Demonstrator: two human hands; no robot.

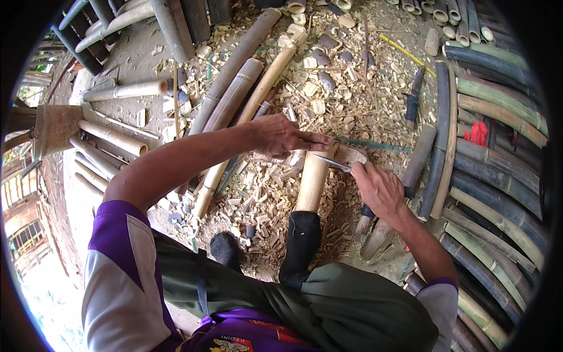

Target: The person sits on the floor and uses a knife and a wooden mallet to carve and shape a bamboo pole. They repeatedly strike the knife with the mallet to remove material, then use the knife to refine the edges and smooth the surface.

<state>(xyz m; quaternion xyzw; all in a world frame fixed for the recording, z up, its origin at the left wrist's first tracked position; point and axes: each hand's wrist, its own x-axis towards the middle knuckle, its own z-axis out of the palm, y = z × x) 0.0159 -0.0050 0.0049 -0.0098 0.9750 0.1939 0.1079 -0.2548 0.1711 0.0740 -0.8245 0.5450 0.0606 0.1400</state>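
Note:
A pale, peeled bamboo piece [313,185] slants away from me, its near end against my black-socked right foot [301,240]. My left hand [284,138] reaches across to its far end. Two fingers stretch out to the right and lie on the bamboo there, while the rest of the hand is partly hidden. My right hand [378,186] is closed around a thin, pointed metal tool [335,163]. The tip of this tool lies over the bamboo just below my left fingertips. Its handle is hidden in my fist. Behind the bamboo's far end shows a wooden block [350,155].
Wood chips [264,217] litter the ground. Long bamboo poles [240,70] lie to the left, and stacked split bamboo [498,176] lines the right. A dark-handled knife [414,97] lies at the right, beyond a brush [365,222]. A yellow strip [404,51] lies farther off.

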